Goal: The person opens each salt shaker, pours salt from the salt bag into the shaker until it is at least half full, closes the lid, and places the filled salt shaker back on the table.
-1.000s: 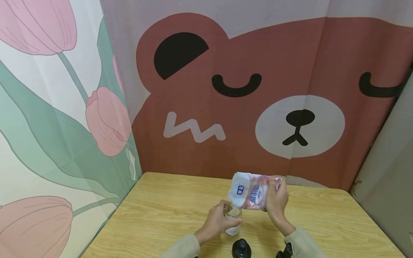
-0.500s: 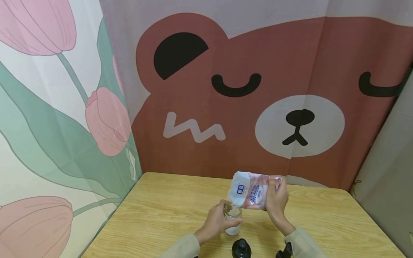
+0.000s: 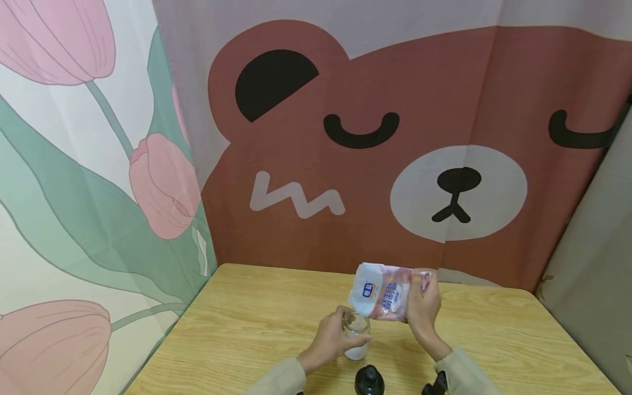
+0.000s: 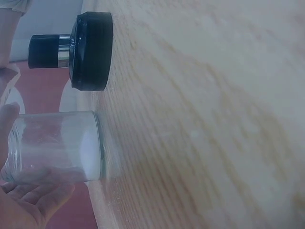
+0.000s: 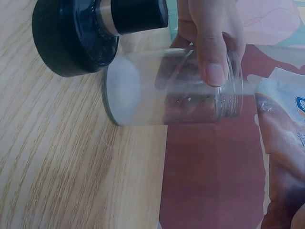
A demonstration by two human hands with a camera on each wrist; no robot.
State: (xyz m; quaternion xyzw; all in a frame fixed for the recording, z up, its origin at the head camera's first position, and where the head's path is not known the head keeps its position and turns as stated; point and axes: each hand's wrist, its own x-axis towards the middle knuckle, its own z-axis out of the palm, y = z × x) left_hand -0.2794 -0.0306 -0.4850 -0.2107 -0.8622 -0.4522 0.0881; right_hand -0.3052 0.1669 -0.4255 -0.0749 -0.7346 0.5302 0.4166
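Observation:
A clear glass jar (image 3: 356, 351) stands upright on the table with a layer of white, fine contents at its bottom. My left hand (image 3: 329, 336) grips the jar near its neck, thumb on one side and fingers on the other. In my right hand (image 3: 425, 302) is a pink and white printed plastic packet (image 3: 380, 292), held by its right end, its pale end tilted down over the jar's mouth. From the packet (image 5: 283, 105) a faint whitish stream runs into the jar (image 5: 143, 90) in the right wrist view. White contents (image 4: 90, 150) also show in the left wrist view.
A black lid (image 3: 369, 381) with a raised knob and a silver band stands on the table, nearer to me than the jar. The wooden table (image 3: 247, 307) ends at a hanging cloth (image 3: 296, 241) with a bear print. Tulip-printed cloth (image 3: 99, 219) hangs at the left.
The packet has risen very slightly since one second ago. Both hands and the jar have otherwise stayed in place.

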